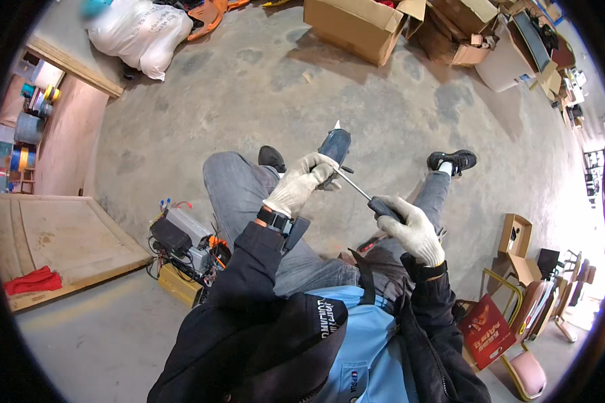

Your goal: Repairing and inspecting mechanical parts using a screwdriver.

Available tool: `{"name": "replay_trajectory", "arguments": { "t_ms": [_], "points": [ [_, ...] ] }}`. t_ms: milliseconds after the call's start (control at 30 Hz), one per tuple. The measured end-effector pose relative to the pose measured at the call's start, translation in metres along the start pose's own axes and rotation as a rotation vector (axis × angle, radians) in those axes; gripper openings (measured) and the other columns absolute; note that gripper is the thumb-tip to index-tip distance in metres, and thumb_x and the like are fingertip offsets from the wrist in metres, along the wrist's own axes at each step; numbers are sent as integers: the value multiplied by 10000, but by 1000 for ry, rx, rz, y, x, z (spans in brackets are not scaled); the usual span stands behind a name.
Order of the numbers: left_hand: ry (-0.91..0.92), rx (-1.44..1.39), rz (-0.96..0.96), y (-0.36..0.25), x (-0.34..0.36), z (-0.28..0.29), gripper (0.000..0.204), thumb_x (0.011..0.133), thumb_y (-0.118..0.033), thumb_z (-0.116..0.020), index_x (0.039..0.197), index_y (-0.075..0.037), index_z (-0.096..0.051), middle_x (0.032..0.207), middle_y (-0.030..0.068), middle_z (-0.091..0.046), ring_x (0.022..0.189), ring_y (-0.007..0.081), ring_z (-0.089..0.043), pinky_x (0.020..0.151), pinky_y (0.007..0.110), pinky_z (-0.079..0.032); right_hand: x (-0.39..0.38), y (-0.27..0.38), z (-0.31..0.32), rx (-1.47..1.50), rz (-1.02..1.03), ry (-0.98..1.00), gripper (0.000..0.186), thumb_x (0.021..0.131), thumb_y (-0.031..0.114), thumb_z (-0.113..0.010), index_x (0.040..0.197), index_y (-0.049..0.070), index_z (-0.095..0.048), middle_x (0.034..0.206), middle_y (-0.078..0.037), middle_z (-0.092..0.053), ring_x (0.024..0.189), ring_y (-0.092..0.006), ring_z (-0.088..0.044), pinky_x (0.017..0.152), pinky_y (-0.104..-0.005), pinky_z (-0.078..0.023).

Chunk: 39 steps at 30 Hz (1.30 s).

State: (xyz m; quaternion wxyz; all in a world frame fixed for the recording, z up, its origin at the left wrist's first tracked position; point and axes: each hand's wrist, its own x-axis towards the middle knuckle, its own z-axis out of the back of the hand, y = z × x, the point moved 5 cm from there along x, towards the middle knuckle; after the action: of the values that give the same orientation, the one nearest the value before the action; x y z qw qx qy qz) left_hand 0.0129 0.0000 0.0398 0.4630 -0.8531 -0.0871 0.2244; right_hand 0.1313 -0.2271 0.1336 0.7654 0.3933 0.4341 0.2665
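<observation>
My left hand (301,180), in a white work glove, is closed around a dark blue-black rounded device (335,144) with a pale pointed tip; its exact kind is unclear. It is held above the floor, between my spread legs. A screwdriver (385,207) with a dark handle is gripped in my gloved right hand (413,232). The screwdriver's metal shaft slants up and left to the near side of the device, beside my left fingers. Whether its tip sits in a screw is too small to tell. A small black part juts out at the device's right side.
A heap of batteries and wires (188,235) lies left of my leg. Further left is a wooden panel (81,242) with a red cloth (33,281). Cardboard boxes (356,27) and a white sack (141,33) stand ahead. A folding chair (511,316) is at right.
</observation>
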Motion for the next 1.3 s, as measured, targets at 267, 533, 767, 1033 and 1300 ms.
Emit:
{"name": "replay_trajectory", "arguments": {
  "t_ms": [267, 533, 767, 1033, 1300],
  "points": [
    [46, 314, 41, 1, 4, 4, 157, 1064, -137, -658, 1117, 7, -691, 1018, 66, -709, 911, 161, -701, 865, 319, -598, -5, 8, 11, -193, 107, -80, 515, 868, 192, -721, 1360, 41, -688, 1126, -168, -735, 993, -268, -713, 916, -360, -547],
    [88, 466, 89, 1, 0, 0, 179, 1051, -135, -604, 1119, 5, -692, 982, 43, -696, 884, 130, -671, 864, 301, -571, -8, 10, 18, -371, 99, -94, 502, 828, 125, -761, 1317, 25, -703, 1060, -117, -682, 945, -223, -669, 891, -341, -530],
    [14, 518, 82, -4, 0, -4, 195, 1042, -145, -607, 1116, 17, -685, 971, 52, -695, 889, 136, -671, 858, 303, -561, -14, -10, 25, -101, 26, -312, 520, 830, 195, -806, 1274, 8, -609, 1122, -87, -698, 1029, -193, -656, 930, -334, -528],
    [40, 534, 103, 1, 1, 0, 199, 1044, -144, -601, 1130, 15, -686, 997, 50, -690, 899, 129, -661, 855, 297, -558, -12, -21, 29, 274, 36, -370, 422, 906, 87, -721, 1297, -29, -609, 1065, -125, -702, 886, -177, -702, 808, -312, -579],
    [-8, 492, 103, 0, 1, 0, 375, 1025, -127, -599, 1358, 45, -623, 1218, 107, -670, 973, 173, -687, 878, 306, -599, -6, -33, 24, 395, -8, -379, 359, 964, 104, -700, 1292, -33, -648, 964, -106, -713, 821, -165, -699, 776, -309, -585]
  ]
}}
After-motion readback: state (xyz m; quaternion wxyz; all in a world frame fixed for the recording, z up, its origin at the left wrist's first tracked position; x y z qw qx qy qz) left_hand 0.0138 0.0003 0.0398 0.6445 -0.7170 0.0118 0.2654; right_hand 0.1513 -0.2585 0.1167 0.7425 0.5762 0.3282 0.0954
